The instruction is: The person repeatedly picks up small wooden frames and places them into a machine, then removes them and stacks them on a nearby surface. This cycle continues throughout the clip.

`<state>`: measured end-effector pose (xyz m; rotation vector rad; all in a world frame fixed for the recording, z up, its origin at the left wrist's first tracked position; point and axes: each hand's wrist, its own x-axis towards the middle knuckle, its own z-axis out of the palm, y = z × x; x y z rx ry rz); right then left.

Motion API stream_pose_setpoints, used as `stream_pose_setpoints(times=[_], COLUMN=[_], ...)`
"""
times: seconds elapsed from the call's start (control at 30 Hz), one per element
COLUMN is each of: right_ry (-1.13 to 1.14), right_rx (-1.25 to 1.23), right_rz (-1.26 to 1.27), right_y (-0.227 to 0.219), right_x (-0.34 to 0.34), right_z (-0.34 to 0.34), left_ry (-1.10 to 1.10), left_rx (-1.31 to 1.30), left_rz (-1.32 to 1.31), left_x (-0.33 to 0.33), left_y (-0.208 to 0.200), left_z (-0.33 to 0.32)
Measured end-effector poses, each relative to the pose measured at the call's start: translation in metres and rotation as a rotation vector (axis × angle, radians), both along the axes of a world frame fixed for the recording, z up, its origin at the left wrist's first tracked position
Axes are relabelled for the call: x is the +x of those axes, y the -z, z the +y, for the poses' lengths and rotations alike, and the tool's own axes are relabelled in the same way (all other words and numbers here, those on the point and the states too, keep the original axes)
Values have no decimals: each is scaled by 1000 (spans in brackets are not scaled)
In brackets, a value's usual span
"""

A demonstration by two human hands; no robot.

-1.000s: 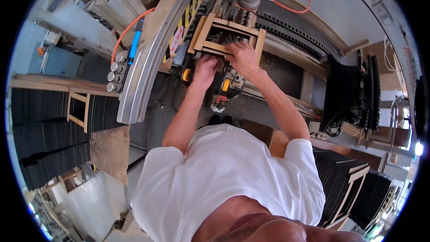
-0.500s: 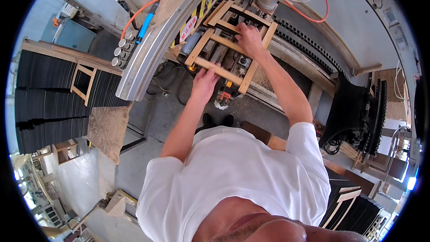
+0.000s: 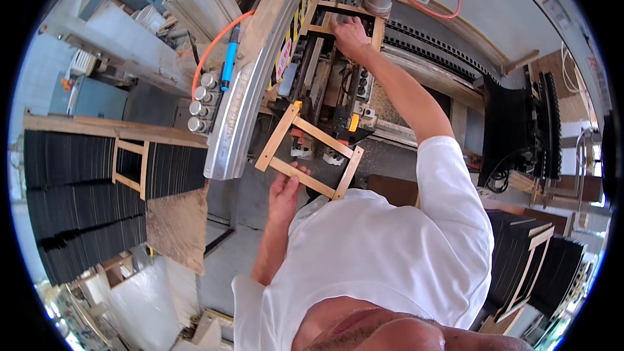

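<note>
A light wooden frame (image 3: pixel 278 138) of several bars hangs tilted in front of my body. My left hand (image 3: pixel 285 192) grips its near bar, thumb on top. Farther off, a second wooden frame (image 3: pixel 378 34) lies on the machine's rails (image 3: pixel 318 81), under a round metal press head (image 3: pixel 378 0). My right hand (image 3: pixel 351 38) reaches to this second frame, its fingers curled at the crossbar; the fingertips are partly hidden.
A metal beam (image 3: pixel 244 84) with a blue air fitting (image 3: pixel 229 65) and orange hose runs along the left. Stacked black-edged frames (image 3: pixel 84 182) stand at far left, more stacks (image 3: pixel 513 266) at right. A toothed chain track (image 3: pixel 442 49) lies right of the machine.
My left hand has drawn the nearer frame off the machine toward my body. My right hand has moved farther away, and the other frame now sits deeper under the press head.
</note>
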<state>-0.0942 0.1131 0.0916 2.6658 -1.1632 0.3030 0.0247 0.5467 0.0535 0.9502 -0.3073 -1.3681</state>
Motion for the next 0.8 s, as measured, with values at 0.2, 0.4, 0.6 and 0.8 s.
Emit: stream_pose_setpoints(times=[0.2, 0.4, 0.6, 0.8], right_ry=[70, 161, 106, 39], right_rx=[-95, -20, 2, 196], right_rz=[234, 270, 162, 70], right_y=[-12, -16, -5, -9], right_x=[18, 33, 27, 29], right_z=[-42, -83, -129, -142], left_ry=[-38, -150, -249, -291], left_rx=[25, 100, 170, 201], left_rz=[-22, -1, 27, 46], left_x=[43, 67, 68, 56], left_y=[12, 28, 46, 58], left_z=[18, 39, 44, 30])
